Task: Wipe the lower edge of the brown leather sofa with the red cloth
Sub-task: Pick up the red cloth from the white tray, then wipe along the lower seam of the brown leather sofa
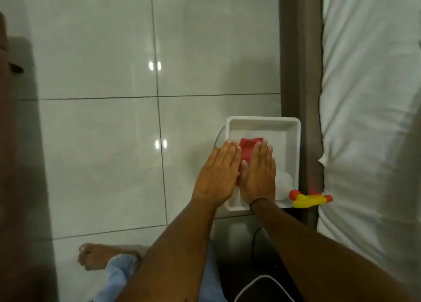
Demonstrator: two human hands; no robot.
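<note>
A folded red cloth [247, 150] lies in a white square tray [293, 142] on the tiled floor. My left hand [218, 174] rests flat over the tray's left rim and the cloth's left side, fingers straight and together. My right hand [258, 174] lies flat on the cloth's right side, a dark band at the wrist. Both palms face down and neither hand grips the cloth. The brown leather sofa [13, 153] fills the left edge of the view, its lower edge meeting the floor.
A bed with a white sheet [369, 119] and a brown frame [300, 62] runs along the right. A yellow and red toy [307, 200] lies by the tray's near right corner. White cloth sits inside the tray. My bare foot [95, 256] and a cable [259, 281] are at the bottom.
</note>
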